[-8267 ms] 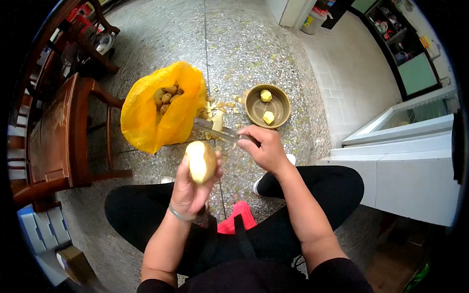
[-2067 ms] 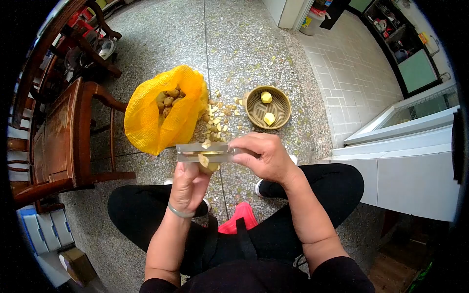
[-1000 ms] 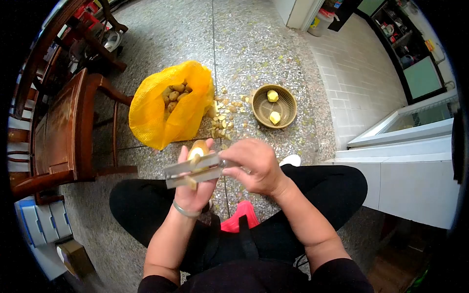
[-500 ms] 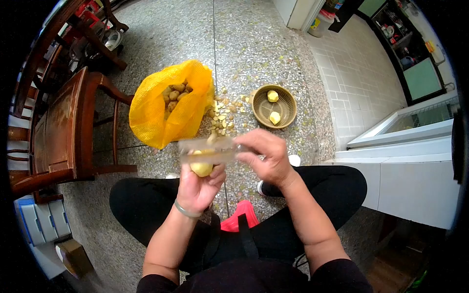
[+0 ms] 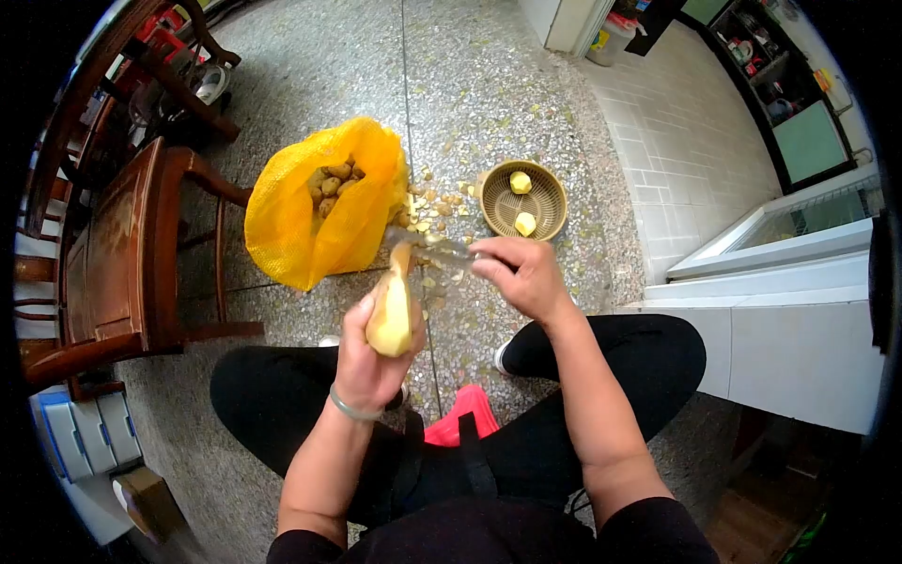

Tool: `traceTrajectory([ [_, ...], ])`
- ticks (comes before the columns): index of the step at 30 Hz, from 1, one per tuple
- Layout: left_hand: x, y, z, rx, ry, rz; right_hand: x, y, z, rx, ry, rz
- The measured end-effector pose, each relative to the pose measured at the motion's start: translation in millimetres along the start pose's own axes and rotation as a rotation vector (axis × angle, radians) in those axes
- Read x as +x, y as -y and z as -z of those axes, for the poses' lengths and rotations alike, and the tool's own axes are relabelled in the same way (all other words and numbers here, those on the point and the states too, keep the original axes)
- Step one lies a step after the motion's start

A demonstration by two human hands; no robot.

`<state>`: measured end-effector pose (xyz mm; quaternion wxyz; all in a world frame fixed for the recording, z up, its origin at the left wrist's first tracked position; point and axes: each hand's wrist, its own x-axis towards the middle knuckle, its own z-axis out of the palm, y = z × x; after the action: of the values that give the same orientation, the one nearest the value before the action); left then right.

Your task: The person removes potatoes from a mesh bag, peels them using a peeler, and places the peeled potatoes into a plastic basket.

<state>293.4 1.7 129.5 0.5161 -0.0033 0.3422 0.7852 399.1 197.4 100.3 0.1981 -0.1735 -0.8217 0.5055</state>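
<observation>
My left hand (image 5: 365, 362) is wrapped around a peeled yellow potato (image 5: 390, 324), with what looks like a strip of peel standing up from its far end. A knife (image 5: 446, 248) with a metal blade, blurred by motion, is gripped in my right hand (image 5: 526, 280). Its blade reaches left, just past the potato's far end. Beyond my hands, a yellow woven bag (image 5: 287, 221) lies open with several unpeeled potatoes (image 5: 331, 188) inside. Peelings (image 5: 434, 209) are scattered on the floor beside it. Two peeled potatoes (image 5: 520, 182) sit in a round brown basket (image 5: 559, 202).
A wooden chair (image 5: 122, 254) stands at the left, with a small blue-and-white drawer unit (image 5: 85, 432) below it. On the right are a white-framed door (image 5: 770, 249) and a step ledge (image 5: 780, 357). My bent legs flank the speckled floor (image 5: 489, 94).
The knife has moved from over the potato to its far end, blade now seen more edge-on. My left hand has tilted the potato, showing its longer side. A peel strip now stands up from it.
</observation>
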Motion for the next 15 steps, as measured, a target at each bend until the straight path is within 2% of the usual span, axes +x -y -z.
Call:
traceTrajectory([
  [1,-1,-2,-1,0.003,0.004,0.001,1,-7,0,0.013,-0.064,-0.087],
  [3,-3,-5,-2,-0.052,0.168,0.033,2,2,3,0.024,-0.089,-0.094],
  [6,-2,-3,-5,-0.109,0.051,0.011,1,20,-1,0.088,-0.079,-0.046],
  [8,0,1,9,-0.141,0.128,0.046,-2,31,-7,0.030,0.006,0.210],
  [10,-2,3,-5,-0.149,-0.114,-0.024,-4,50,-12,0.027,0.020,0.256],
  [11,0,1,8,-0.220,0.103,-0.025,-5,55,-14,-0.052,0.047,0.335],
  [13,1,7,20,-0.245,0.135,-0.070,-7,63,-19,-0.176,0.035,0.447],
  [15,2,7,12,-0.243,0.138,-0.096,-5,59,-17,-0.218,0.015,0.453],
])
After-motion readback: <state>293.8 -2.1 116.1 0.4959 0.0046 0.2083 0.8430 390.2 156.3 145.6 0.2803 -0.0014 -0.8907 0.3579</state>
